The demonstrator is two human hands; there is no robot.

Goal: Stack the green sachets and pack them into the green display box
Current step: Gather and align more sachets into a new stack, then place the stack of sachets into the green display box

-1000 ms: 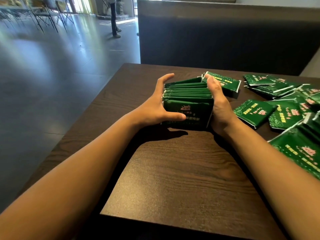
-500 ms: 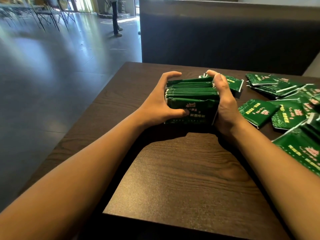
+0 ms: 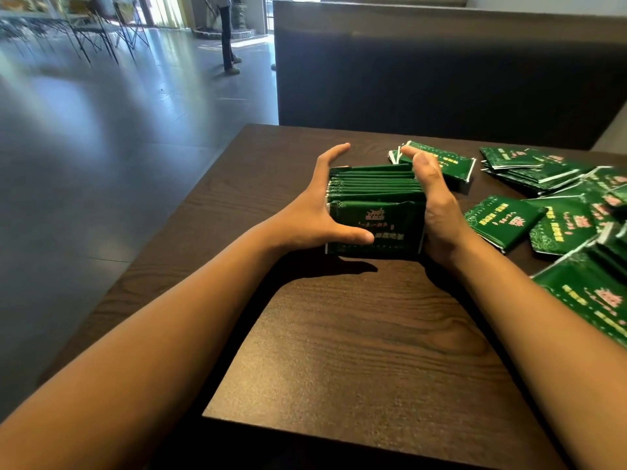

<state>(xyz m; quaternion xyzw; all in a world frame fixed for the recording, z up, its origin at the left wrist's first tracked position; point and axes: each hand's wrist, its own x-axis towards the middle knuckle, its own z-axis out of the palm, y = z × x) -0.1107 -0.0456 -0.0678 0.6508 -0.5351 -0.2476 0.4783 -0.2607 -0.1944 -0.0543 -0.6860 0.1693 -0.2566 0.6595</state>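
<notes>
- A dark wooden table [image 3: 356, 351] fills the near and right part of the scene, with two bare forearms reaching onto it from the near edge
- Between the hands stands a stack of green sachets [image 3: 376, 205], set on edge in a row on the table, the nearest sachet facing the viewer with printed lettering too blurred to read
- The left hand [image 3: 315, 215] presses flat against the stack's left side, fingers extended upward and apart, thumb lying across the front sachet, not curled around it
- The right hand [image 3: 434, 205] presses against the stack's right side; its fingers appear fairly straight, though the far fingertips are hard to make out
- Just beyond the right hand lies a separate small pile of sachets [image 3: 444, 164]
- Loose sachets [image 3: 549, 205] lie scattered flat across the right side of the table, some overlapping
- A dark bench back [image 3: 441, 69] rises behind the far table edge
- Far left, a shiny grey floor [image 3: 101, 130] with chairs [image 3: 101, 32], and a standing person's legs [image 3: 227, 39]
</notes>
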